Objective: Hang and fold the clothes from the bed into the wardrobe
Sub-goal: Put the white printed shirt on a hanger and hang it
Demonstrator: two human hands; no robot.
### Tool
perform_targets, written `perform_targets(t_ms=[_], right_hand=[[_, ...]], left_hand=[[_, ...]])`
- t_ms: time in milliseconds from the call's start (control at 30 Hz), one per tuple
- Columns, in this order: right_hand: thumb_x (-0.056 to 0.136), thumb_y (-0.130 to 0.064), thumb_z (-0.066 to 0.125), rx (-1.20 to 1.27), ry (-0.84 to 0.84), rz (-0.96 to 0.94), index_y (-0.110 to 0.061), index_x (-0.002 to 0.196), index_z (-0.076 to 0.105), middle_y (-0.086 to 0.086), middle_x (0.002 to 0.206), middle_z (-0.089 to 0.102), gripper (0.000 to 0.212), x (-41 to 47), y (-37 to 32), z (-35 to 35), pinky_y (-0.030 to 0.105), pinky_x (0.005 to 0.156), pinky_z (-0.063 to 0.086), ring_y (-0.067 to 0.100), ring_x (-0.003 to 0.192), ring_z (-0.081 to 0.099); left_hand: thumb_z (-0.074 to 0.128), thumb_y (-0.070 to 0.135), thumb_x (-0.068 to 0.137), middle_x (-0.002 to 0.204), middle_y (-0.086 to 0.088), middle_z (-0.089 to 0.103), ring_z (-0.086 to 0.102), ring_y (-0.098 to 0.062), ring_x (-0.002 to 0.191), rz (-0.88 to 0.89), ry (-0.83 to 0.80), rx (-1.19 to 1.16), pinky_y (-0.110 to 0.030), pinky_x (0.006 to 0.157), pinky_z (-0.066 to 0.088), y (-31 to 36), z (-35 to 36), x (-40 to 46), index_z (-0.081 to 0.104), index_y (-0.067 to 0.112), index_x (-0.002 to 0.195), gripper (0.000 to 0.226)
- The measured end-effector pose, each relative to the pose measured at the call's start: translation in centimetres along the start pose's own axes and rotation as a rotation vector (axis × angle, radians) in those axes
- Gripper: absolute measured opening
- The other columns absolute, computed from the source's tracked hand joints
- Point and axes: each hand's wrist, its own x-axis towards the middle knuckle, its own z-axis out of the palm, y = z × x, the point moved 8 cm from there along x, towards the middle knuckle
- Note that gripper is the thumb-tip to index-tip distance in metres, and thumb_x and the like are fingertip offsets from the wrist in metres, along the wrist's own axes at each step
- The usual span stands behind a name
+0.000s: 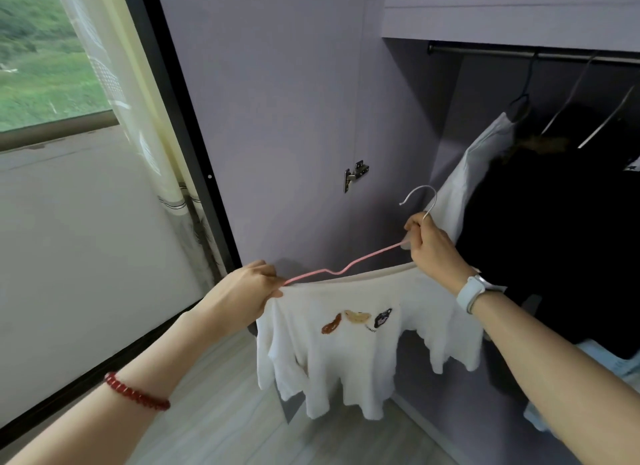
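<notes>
A small white top (pixel 349 357) with three embroidered patches hangs below a pink wire hanger (pixel 341 269) with a silver hook. My left hand (pixel 247 289) pinches the hanger's left end together with the top's shoulder. My right hand (pixel 431 244) grips the hanger at the base of its hook, level with the top's other shoulder. The hanger slants up to the right, in front of the open wardrobe, well below the wardrobe's metal rail (pixel 533 52).
On the rail hang a white garment (pixel 474 173) and dark clothes (pixel 561 229) on several hangers. A shelf (pixel 509 17) runs above the rail. The open purple wardrobe door (pixel 294 118) stands behind the top. A window and curtain (pixel 138 118) are at left.
</notes>
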Motion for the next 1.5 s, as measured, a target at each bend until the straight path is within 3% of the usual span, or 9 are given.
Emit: perform_targets(t_ms=[167, 367, 600, 700, 767, 867, 1067, 1400, 1500], right_hand=[[0.098, -0.006, 0.030, -0.087, 0.017, -0.091, -0.002, 0.105, 0.048, 0.014, 0.088, 0.063, 0.019, -0.1, -1.5, 0.0, 0.037, 0.084, 0.040, 0.035, 0.088, 0.058], [0.097, -0.008, 0.034, -0.238, 0.012, -0.316, -0.008, 0.105, 0.051, 0.003, 0.082, 0.059, 0.019, -2.1, -4.0, 2.9, 0.033, 0.075, 0.029, 0.027, 0.077, 0.056], [0.099, -0.008, 0.035, 0.076, 0.125, -0.169, -0.006, 0.096, 0.051, -0.015, 0.071, 0.044, 0.017, -1.0, -3.0, 0.1, 0.031, 0.071, 0.032, 0.010, 0.063, 0.046], [0.098, -0.010, 0.035, 0.159, 0.166, -0.111, -0.013, 0.092, 0.048, -0.003, 0.083, 0.054, 0.015, -1.1, -1.3, -0.6, 0.042, 0.077, 0.045, 0.032, 0.079, 0.060], [0.098, -0.008, 0.035, 0.138, 0.182, -0.087, -0.012, 0.092, 0.048, 0.001, 0.084, 0.055, 0.014, -1.2, -0.3, -1.2, 0.038, 0.075, 0.045, 0.033, 0.083, 0.060], [0.097, -0.006, 0.037, 0.023, 0.169, -0.074, -0.004, 0.093, 0.051, 0.000, 0.081, 0.052, 0.015, -2.1, 1.1, -1.3, 0.027, 0.069, 0.033, 0.033, 0.080, 0.056], [0.096, -0.003, 0.038, 0.134, 0.214, -0.085, 0.003, 0.095, 0.055, 0.001, 0.086, 0.055, 0.018, -2.7, 0.2, -0.5, 0.027, 0.072, 0.036, 0.027, 0.080, 0.055], [0.097, -0.010, 0.041, 0.158, 0.149, -0.141, -0.005, 0.101, 0.057, -0.011, 0.076, 0.052, 0.018, -3.9, -1.4, 0.3, 0.034, 0.080, 0.039, 0.011, 0.064, 0.048], [0.096, -0.015, 0.046, 0.302, 0.091, -0.134, -0.012, 0.116, 0.058, -0.001, 0.087, 0.065, 0.023, -4.2, -1.0, -0.9, 0.026, 0.085, 0.046, 0.012, 0.082, 0.061]], left_hand=[[0.043, 0.018, 0.099, 0.103, -0.006, 0.059, 0.052, -0.022, 0.102, -0.160, -0.203, -0.014, -0.030, 0.080, 0.044, -0.1, 1.5, 0.1, 0.061, 0.017, 0.121, 0.029], [0.055, 0.019, 0.093, 0.099, 0.001, 0.064, 0.055, -0.023, 0.100, -0.246, 0.072, -0.124, -0.035, 0.073, 0.049, -0.5, -1.5, 1.4, 0.060, 0.022, 0.124, 0.032], [0.065, 0.029, 0.086, 0.130, 0.009, 0.037, 0.041, -0.011, 0.118, -0.528, 0.051, -0.547, -0.022, 0.098, 0.033, -1.8, 1.6, -0.1, 0.015, 0.028, 0.148, 0.080], [0.063, 0.025, 0.088, 0.112, 0.003, 0.055, 0.055, -0.018, 0.103, -0.749, -0.033, -0.649, -0.024, 0.087, 0.043, -3.7, 4.6, -2.5, 0.043, 0.024, 0.135, 0.051], [0.057, 0.021, 0.092, 0.080, 0.000, 0.062, 0.058, -0.027, 0.082, -0.753, -0.034, -0.495, -0.024, 0.066, 0.041, -4.0, 4.3, -2.9, 0.063, 0.025, 0.090, 0.007], [0.057, 0.016, 0.091, 0.082, 0.001, 0.068, 0.059, -0.022, 0.077, -0.687, 0.080, -0.394, -0.028, 0.067, 0.042, -4.2, 2.2, -2.0, 0.070, 0.020, 0.100, 0.017], [0.050, 0.036, 0.094, 0.130, 0.011, 0.055, 0.053, -0.017, 0.115, -0.437, -0.084, -0.336, -0.029, 0.092, 0.043, 0.2, 2.8, 2.2, 0.049, 0.030, 0.133, 0.040], [0.034, 0.038, 0.100, 0.104, 0.010, 0.066, 0.063, -0.023, 0.090, -0.392, -0.012, -0.168, -0.026, 0.066, 0.039, 3.6, 4.9, 3.7, 0.060, 0.026, 0.112, 0.031], [0.035, 0.035, 0.096, 0.083, 0.008, 0.069, 0.063, -0.028, 0.070, -0.436, 0.152, -0.165, -0.027, 0.057, 0.040, 2.8, 3.5, 3.3, 0.067, 0.024, 0.092, 0.034]])
